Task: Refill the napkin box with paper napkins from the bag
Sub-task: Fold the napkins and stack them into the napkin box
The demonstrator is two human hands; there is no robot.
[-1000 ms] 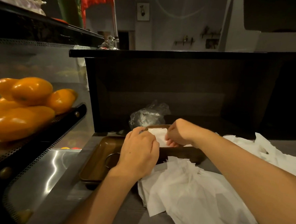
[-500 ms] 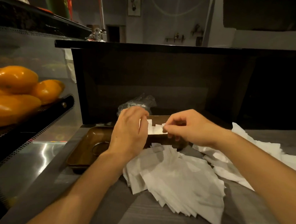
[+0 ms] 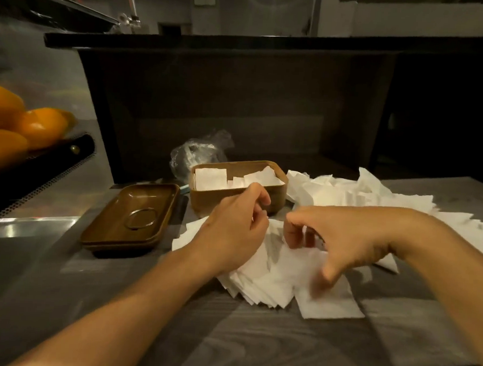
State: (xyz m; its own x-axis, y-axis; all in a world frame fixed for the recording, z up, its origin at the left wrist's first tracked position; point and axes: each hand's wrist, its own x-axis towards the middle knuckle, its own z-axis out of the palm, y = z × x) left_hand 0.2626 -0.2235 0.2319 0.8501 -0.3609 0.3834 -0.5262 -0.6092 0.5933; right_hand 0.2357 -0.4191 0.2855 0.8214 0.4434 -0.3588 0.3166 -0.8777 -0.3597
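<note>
On the grey wood-grain counter, a brown napkin box stands open, holding white folded napkins in uneven stacks. Its brown lid lies upturned just left of it, apart from the box. Behind both sits a crumpled clear plastic bag. Both hands hover over a fanned pile of loose napkins in front of the box. The left hand has its fingers curled inward; whether they pinch any paper I cannot tell. The right hand has its fingers bent downward onto the pile, touching the top sheets, and its thumb is blurred. More napkins spread out to the right. Orange fruit sits on a perforated rack at far left.
</note>
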